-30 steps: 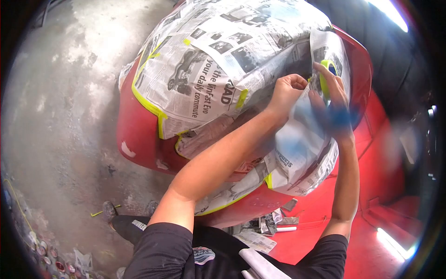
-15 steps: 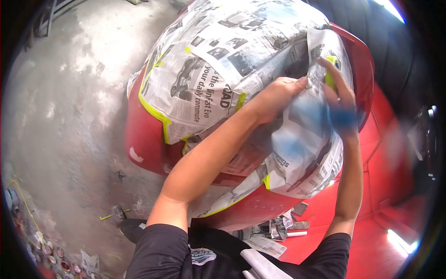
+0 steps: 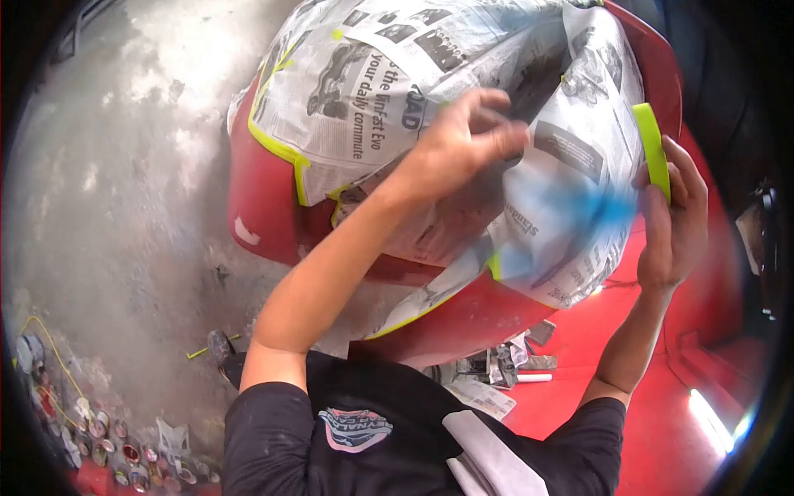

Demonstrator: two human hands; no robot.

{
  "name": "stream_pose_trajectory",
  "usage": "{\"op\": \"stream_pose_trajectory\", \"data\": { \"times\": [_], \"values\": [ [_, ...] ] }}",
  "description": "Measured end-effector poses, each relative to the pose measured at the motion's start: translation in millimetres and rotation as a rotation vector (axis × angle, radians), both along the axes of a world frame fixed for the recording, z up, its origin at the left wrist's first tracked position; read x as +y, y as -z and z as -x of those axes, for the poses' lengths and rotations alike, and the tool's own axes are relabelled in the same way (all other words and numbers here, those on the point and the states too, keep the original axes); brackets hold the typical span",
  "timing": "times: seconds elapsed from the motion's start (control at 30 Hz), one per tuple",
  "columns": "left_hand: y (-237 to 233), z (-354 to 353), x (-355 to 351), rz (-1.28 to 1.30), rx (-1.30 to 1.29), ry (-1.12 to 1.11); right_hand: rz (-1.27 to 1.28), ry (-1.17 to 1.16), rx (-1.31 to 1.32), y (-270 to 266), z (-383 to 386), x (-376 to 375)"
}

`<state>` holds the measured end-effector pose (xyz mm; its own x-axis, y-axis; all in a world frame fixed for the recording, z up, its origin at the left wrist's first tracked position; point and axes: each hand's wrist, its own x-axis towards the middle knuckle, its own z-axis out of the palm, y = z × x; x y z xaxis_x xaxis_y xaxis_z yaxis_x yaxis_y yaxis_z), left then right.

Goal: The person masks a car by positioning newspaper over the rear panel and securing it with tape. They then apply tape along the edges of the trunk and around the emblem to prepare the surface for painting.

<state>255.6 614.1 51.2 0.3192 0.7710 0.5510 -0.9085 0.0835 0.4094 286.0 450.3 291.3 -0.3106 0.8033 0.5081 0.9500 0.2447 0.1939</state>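
Newspaper (image 3: pixel 364 91), edged with yellow-green tape (image 3: pixel 277 147), covers much of a red car body part (image 3: pixel 471 318). On the right, my right hand (image 3: pixel 676 215) pinches a strip of yellow-green tape (image 3: pixel 652 153) that stands up beside the paper's right edge. Over the middle of the newspaper is my left hand (image 3: pixel 467 140), its fingers bent and apart, slightly blurred, with nothing seen in it. A blue smear (image 3: pixel 591 211) blurs over the paper between the hands.
Cans and containers (image 3: pixel 124 455) stand on the grey floor (image 3: pixel 149 248) at the lower left. Papers and a white tube (image 3: pixel 533 378) lie below the car part. A red surface (image 3: pixel 645 372) fills the right, with a bright light tube (image 3: pixel 710 420).
My left hand has let go of the paper's fold and moved left. My right hand has moved right and down, away from the paper, with the tape strip. The view has shifted.
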Motion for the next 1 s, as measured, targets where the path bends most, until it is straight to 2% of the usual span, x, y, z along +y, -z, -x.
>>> {"op": "stream_pose_trajectory", "data": {
  "times": [0.03, 0.1, 0.27, 0.33, 0.37, 0.43, 0.47, 0.5, 0.53, 0.57, 0.63, 0.67, 0.73, 0.77, 0.83, 0.9, 0.97, 1.0],
  "values": [
    [8.2, 0.1, -12.6, 0.010, -0.001, 0.006, 0.010, 0.006, -0.001, 3.4, 5.6, -4.3],
    [20.3, 0.8, -32.3, 0.055, -0.203, 0.661, 0.068, 0.000, 0.058, 11.5, 16.6, -10.1],
    [12.0, -12.6, -46.3, 0.157, -0.159, 0.736, 0.058, -0.064, -0.030, 20.2, 24.3, -22.7],
    [6.9, -15.5, -54.5, 0.152, -0.105, 0.600, 0.042, -0.065, -0.001, 20.3, 25.6, -30.6],
    [7.5, -15.3, -55.6, 0.153, -0.101, 0.602, 0.028, -0.069, 0.029, 20.5, 26.2, -34.8],
    [4.9, -9.9, -53.3, 0.099, 0.043, 0.290, 0.064, -0.052, 0.041, 15.8, 31.7, -42.5],
    [4.1, -2.7, -52.8, 0.090, 0.049, 0.288, 0.100, -0.036, 0.044, 13.7, 33.7, -45.5],
    [5.5, 7.1, -51.6, 0.143, 0.089, 0.042, 0.086, -0.039, 0.044, 13.0, 34.5, -46.6],
    [2.7, 22.3, -50.5, 0.192, 0.121, -0.204, 0.195, -0.075, 0.040, 12.6, 35.8, -46.2],
    [-2.2, 40.1, -54.0, 0.169, 0.110, -0.205, 0.297, -0.108, 0.029, 11.2, 37.9, -46.1],
    [-10.4, 71.6, -70.6, -0.226, -0.046, -0.558, 0.288, -0.108, 0.016, 17.0, 38.8, -42.2],
    [-13.5, 75.3, -77.1, -0.247, -0.056, -0.554, 0.292, -0.126, 0.109, 19.9, 38.7, -40.7],
    [-16.2, 85.2, -85.7, -0.380, -0.107, -0.331, 0.248, -0.145, 0.339, 34.2, 44.9, -38.1],
    [-13.7, 88.8, -86.6, -0.399, -0.103, -0.344, 0.233, -0.162, 0.340, 36.9, 46.1, -37.4],
    [-4.4, 94.7, -85.7, -0.365, -0.123, -0.195, 0.257, -0.135, 0.361, 40.8, 48.0, -33.7],
    [0.4, 104.7, -88.8, -0.334, -0.095, -0.184, 0.258, -0.186, 0.276, 40.5, 50.7, -25.5],
    [5.0, 109.6, -92.4, -0.201, -0.123, -0.175, 0.073, -0.148, -0.019, 47.9, 56.6, -20.4],
    [4.9, 114.2, -99.7, -0.098, -0.102, -0.143, 0.070, -0.154, -0.015, 52.3, 60.1, -20.1]
  ]
}}
